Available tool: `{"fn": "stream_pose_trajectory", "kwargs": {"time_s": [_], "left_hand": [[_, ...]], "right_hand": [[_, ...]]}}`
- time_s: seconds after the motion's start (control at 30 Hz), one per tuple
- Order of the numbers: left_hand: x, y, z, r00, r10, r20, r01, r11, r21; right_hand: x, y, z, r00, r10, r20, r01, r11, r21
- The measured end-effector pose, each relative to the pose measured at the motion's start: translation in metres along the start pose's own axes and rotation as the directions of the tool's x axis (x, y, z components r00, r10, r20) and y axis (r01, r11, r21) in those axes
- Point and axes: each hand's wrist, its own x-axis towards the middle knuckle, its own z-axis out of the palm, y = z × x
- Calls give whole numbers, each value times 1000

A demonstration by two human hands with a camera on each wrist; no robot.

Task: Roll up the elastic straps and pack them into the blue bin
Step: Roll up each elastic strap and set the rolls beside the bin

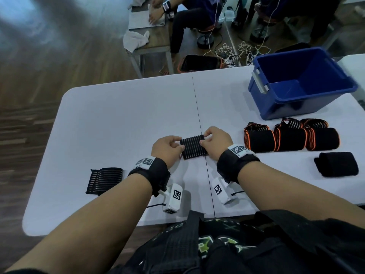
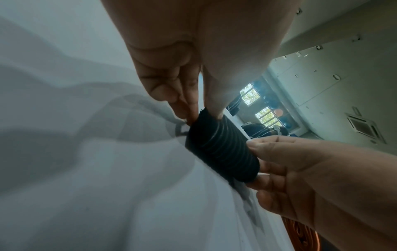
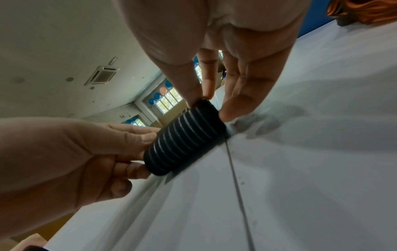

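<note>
A black ribbed elastic strap (image 1: 193,147), rolled into a short cylinder, lies on the white table (image 1: 122,115) at its centre seam. My left hand (image 1: 167,149) pinches its left end and my right hand (image 1: 214,142) pinches its right end. The wrist views show the same roll (image 2: 223,149) (image 3: 184,139) held between thumb and fingers at both ends, resting on the tabletop. The blue bin (image 1: 300,82) stands open at the far right of the table, and nothing shows inside it.
A flat black strap (image 1: 104,180) lies at the near left. Three rolled straps with orange edges (image 1: 290,139) sit in a row before the bin, and a plain black roll (image 1: 335,164) lies nearer right. Seated people and cables are beyond the table.
</note>
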Motion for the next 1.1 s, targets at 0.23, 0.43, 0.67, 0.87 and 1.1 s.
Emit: {"fn": "stream_pose_trajectory", "kwargs": {"time_s": [0.23, 0.43, 0.67, 0.87, 1.1], "left_hand": [[-18, 7, 27, 958, -80, 276, 89, 996, -21], [-38, 54, 68, 870, 103, 482, -281, 908, 312], [-18, 114, 116, 816, 464, 346, -565, 769, 300], [4, 131, 159, 782, 435, 447, -618, 634, 465], [9, 128, 161, 770, 449, 453, -637, 580, 508]], "right_hand": [[-43, 40, -30, 996, 5, 92, -4, 1000, -16], [-88, 87, -65, 987, 155, 31, -156, 987, 42], [-120, 144, -108, 931, 321, -175, -297, 943, 151], [-128, 171, -126, 870, 346, -351, -344, 936, 69], [-114, 176, -132, 824, 296, -484, -338, 941, 2]]}}
